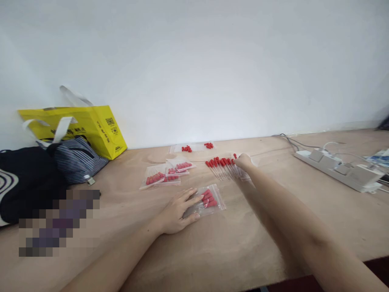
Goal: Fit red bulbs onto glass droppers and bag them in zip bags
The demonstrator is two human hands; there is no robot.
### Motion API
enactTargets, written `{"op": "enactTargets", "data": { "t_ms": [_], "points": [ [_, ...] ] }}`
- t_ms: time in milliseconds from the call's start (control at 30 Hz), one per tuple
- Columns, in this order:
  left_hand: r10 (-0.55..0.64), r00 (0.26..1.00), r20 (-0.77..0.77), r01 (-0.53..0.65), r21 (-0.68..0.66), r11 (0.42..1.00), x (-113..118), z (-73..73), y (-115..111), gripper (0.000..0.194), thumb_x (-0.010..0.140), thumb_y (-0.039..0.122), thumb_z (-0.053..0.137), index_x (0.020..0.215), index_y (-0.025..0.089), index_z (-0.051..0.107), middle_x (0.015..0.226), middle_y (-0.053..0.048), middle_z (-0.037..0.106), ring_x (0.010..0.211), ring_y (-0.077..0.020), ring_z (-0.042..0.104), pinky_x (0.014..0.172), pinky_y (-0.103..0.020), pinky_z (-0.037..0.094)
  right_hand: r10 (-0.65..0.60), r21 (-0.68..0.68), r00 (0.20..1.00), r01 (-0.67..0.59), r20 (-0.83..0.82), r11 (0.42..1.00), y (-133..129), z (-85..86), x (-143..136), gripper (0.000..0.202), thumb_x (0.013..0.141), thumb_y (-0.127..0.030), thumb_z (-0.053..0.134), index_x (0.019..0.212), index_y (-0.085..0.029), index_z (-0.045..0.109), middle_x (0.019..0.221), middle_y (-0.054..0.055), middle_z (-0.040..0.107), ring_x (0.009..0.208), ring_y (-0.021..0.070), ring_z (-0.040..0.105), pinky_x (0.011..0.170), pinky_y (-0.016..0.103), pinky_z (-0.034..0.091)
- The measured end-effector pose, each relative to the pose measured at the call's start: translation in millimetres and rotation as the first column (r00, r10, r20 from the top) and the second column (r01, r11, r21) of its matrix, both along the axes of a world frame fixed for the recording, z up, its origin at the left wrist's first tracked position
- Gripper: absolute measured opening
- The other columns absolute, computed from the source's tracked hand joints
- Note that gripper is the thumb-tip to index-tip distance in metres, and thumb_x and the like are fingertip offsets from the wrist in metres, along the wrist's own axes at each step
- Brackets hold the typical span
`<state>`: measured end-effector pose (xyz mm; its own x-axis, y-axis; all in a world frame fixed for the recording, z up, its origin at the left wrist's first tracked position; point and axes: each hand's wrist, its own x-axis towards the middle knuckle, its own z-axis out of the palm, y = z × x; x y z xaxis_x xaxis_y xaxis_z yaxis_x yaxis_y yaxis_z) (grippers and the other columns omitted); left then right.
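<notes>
My left hand [179,213] lies flat with its fingers spread, the fingertips resting on a clear zip bag [220,198] of red-bulbed droppers. Farther off, my right hand [244,161] has its fingers pinched together at the right end of a row of loose glass droppers [220,162] with red rubber bulbs. One dropper's red bulb [235,156] pokes out at those fingertips; its stem is hidden. Clear plastic shows beside and below that hand. To the left, several filled zip bags [156,178] overlap on the table.
Against the wall lies clear packaging [197,147] with two groups of red bulbs. A yellow bag [100,129], a striped pouch [80,158] and a black bag [30,182] stand left. On the right is a white power strip [334,168] with chargers and cables.
</notes>
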<state>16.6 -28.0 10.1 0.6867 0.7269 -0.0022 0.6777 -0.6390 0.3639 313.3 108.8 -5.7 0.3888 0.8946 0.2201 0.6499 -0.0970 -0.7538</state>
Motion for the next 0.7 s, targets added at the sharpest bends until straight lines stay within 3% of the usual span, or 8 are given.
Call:
{"op": "enactTargets", "data": {
  "t_ms": [133, 233, 267, 333, 400, 533, 700],
  "points": [
    [0.007, 1.000, 0.005, -0.007, 0.000, 1.000, 0, -0.4, 0, 0.050, 0.081, 0.046, 0.042, 0.129, 0.031, 0.033, 0.140, -0.004, 0.026, 0.127, -0.0270, 0.023, 0.101, -0.047, 0.025, -0.003, 0.066, 0.991, 0.012, -0.132, 0.998, -32, 6.6, -8, 0.040, 0.070, -0.024, 0.048, 0.109, -0.014, 0.043, 0.070, 0.004, 0.058, 0.059, 0.0159, 0.057, 0.052, 0.026, 0.043],
    [0.015, 1.000, 0.006, -0.015, 0.008, 1.000, 0, -0.9, 0, 0.050, 0.081, 0.045, 0.043, 0.128, 0.031, 0.034, 0.139, -0.004, 0.027, 0.126, -0.0271, 0.024, 0.101, -0.046, 0.025, 0.106, 0.104, 0.968, -0.085, -0.226, 0.991, -70, 0.3, -28, 0.050, 0.072, -0.031, 0.047, 0.117, -0.018, 0.031, 0.064, -0.004, 0.053, 0.047, 0.0122, 0.053, 0.043, 0.024, 0.042],
    [0.019, 1.000, 0.009, -0.019, 0.010, 1.000, 0, -0.9, 0, 0.050, 0.081, 0.044, 0.043, 0.128, 0.030, 0.034, 0.139, -0.004, 0.027, 0.126, -0.0273, 0.024, 0.101, -0.046, 0.025, 0.211, 0.162, 0.915, -0.163, -0.344, 0.973, -82, -3.3, -36, 0.053, 0.071, -0.032, 0.048, 0.119, -0.019, 0.028, 0.063, -0.006, 0.050, 0.044, 0.0114, 0.051, 0.041, 0.024, 0.042],
    [0.035, 0.999, 0.013, -0.035, 0.012, 0.999, 1, -1.0, 0, 0.050, 0.081, 0.043, 0.044, 0.128, 0.029, 0.035, 0.139, -0.005, 0.027, 0.126, -0.0276, 0.025, 0.101, -0.046, 0.026, 0.353, 0.238, 0.789, -0.266, -0.503, 0.934, -102, -10.4, -50, 0.055, 0.069, -0.033, 0.051, 0.117, -0.021, 0.026, 0.062, -0.008, 0.047, 0.042, 0.0103, 0.050, 0.041, 0.024, 0.043],
    [0.056, 0.998, 0.007, -0.056, 0.018, 0.998, 2, -1.2, 0, 0.051, 0.081, 0.043, 0.044, 0.128, 0.027, 0.036, 0.139, -0.006, 0.027, 0.126, -0.0278, 0.026, 0.101, -0.046, 0.025, 0.387, 0.263, 0.712, -0.284, -0.586, 0.922, -114, -15.8, -60, 0.055, 0.067, -0.034, 0.054, 0.114, -0.023, 0.027, 0.063, -0.009, 0.045, 0.044, 0.0101, 0.052, 0.041, 0.023, 0.044],
    [0.095, 0.995, -0.021, -0.094, 0.047, 0.994, 3, -3.4, 0, 0.053, 0.081, 0.045, 0.042, 0.129, 0.025, 0.034, 0.139, -0.007, 0.027, 0.126, -0.0275, 0.025, 0.101, -0.045, 0.026, 0.347, 0.254, 0.643, -0.237, -0.683, 0.938, -120, -19.6, -67, 0.046, 0.067, -0.032, 0.056, 0.104, -0.024, 0.030, 0.060, -0.009, 0.045, 0.045, 0.0105, 0.053, 0.041, 0.024, 0.046],
    [0.150, 0.988, -0.048, -0.145, 0.085, 0.986, 4, -7.0, 2, 0.054, 0.082, 0.046, 0.040, 0.130, 0.022, 0.032, 0.139, -0.009, 0.027, 0.127, -0.0265, 0.023, 0.102, -0.044, 0.025, 0.290, 0.202, 0.484, -0.227, -0.826, 0.953, -121, -19.7, -69, 0.024, 0.074, -0.031, 0.049, 0.089, -0.023, 0.033, 0.058, -0.007, 0.051, 0.048, 0.0113, 0.057, 0.048, 0.026, 0.050]
  ]
}}
